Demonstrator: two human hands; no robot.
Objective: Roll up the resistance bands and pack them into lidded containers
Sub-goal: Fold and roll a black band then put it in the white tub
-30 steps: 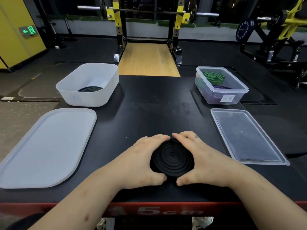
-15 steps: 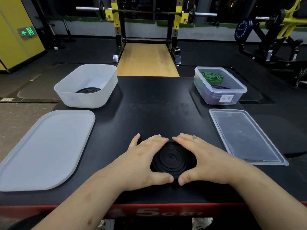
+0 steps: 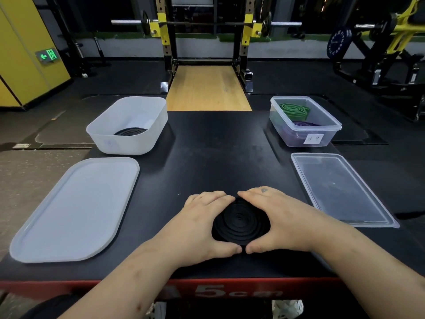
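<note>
A rolled black resistance band (image 3: 240, 223) lies flat on the black table near its front edge. My left hand (image 3: 197, 229) and my right hand (image 3: 279, 224) cup it from either side, fingers and thumbs curled round its rim, thumb tips almost meeting at the near side. A white tub (image 3: 105, 140) at the back left holds another rolled black band (image 3: 130, 131). A clear container (image 3: 324, 122) at the back right holds a rolled green band (image 3: 294, 108) and a purple band (image 3: 301, 128).
A white lid (image 3: 71, 210) lies flat on the left of the table, and a clear lid (image 3: 338, 187) lies on the right. The table's red front edge (image 3: 161, 291) is just below my wrists. A squat rack stands behind the table.
Both hands have closed in tighter round the roll; the thumbs have come nearer together at the near side. The roll has stayed in the same spot.
</note>
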